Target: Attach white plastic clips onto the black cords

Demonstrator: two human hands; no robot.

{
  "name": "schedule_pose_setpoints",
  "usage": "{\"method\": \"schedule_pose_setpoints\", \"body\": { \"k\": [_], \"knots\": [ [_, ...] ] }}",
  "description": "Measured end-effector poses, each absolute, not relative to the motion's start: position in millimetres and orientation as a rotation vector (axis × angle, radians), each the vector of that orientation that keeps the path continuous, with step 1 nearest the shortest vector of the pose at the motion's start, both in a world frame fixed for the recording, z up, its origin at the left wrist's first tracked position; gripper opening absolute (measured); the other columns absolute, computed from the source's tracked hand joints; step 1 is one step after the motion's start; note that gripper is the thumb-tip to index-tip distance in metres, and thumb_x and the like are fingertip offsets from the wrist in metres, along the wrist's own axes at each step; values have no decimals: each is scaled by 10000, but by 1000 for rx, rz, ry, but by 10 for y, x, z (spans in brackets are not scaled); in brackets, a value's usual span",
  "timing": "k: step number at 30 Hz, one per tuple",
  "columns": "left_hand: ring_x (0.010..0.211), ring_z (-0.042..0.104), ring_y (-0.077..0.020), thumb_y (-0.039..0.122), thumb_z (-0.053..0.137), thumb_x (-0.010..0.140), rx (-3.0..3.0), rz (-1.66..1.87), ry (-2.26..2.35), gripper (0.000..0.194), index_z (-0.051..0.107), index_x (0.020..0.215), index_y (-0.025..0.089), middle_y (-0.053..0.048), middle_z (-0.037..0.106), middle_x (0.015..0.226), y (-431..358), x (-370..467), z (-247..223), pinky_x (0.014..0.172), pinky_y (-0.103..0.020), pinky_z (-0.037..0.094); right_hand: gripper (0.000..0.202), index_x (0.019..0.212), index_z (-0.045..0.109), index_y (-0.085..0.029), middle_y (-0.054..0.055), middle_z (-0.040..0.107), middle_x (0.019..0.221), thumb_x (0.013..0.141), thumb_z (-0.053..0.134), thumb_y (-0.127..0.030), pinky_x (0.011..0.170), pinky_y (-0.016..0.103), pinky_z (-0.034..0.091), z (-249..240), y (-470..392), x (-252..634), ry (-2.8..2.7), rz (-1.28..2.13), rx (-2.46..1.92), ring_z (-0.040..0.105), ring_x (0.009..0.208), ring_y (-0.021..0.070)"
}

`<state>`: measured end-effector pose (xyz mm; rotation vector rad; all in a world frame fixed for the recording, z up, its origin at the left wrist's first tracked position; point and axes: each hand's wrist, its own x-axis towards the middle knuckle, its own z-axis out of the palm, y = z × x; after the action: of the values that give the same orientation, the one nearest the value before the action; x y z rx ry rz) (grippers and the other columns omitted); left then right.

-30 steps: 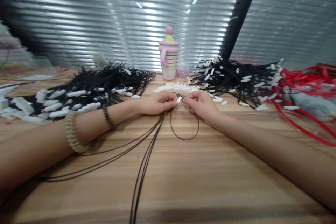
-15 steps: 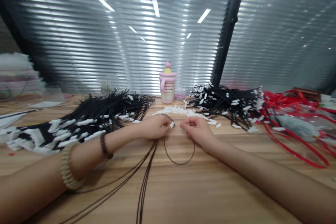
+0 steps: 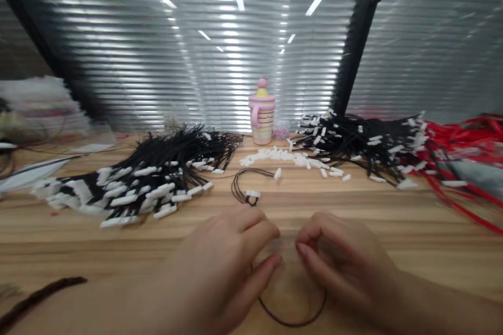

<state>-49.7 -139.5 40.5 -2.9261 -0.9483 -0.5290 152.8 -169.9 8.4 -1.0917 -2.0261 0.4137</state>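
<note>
My left hand [image 3: 239, 254] is low over the middle of the table, fingers curled, with a small gap between thumb and forefinger. A thin dark cord [image 3: 293, 325] hangs in a loop between my two hands, one side running in under my left fingers. Opposite, my right hand [image 3: 341, 256] has thumb and forefinger pinched together, and the loop's other side goes up into it. The cord's ends are hidden or blurred. Just beyond my left hand lie several thin dark cords [image 3: 234, 183] with a white tip [image 3: 277, 174] and a white connector piece [image 3: 252, 194].
Small white pieces [image 3: 283, 156] lie in an arc ahead. Bundles of black cords with white ends lie left [image 3: 173, 159] and right [image 3: 353, 138]. Red straps [image 3: 463, 136] are at far right. A pink-lidded cup [image 3: 262, 115] stands at the back before the blinds [image 3: 196, 52].
Both hands have come back nearer to me, bringing the cord loop along. Several cords with white ends that were under my left hand now lie uncovered on the table. The view has shifted slightly.
</note>
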Motion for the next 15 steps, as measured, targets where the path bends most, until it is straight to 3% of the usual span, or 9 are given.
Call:
{"method": "schedule_pose_setpoints", "body": {
  "k": [7, 15],
  "knots": [
    [850, 556, -131, 258, 407, 808, -3183, -531, -1020, 445, 390, 1233, 391, 3, 628, 948, -1497, -551, 175, 709, -238, 485, 49, 752, 513, -225, 25, 547, 647, 788, 488, -203, 528, 250, 376, 52, -1760, 1498, -2153, 431, -1125, 510, 611, 142],
    [744, 550, -109, 297, 324, 833, -3336, -518, -1086, 327, 548, 1064, 353, 9, 640, 880, -1456, -466, 213, 618, -204, 459, 53, 759, 532, -234, 31, 586, 683, 796, 494, -235, 524, 252, 391, 103, -1757, 1517, -2086, 778, -1224, 531, 616, 147]
  ]
}}
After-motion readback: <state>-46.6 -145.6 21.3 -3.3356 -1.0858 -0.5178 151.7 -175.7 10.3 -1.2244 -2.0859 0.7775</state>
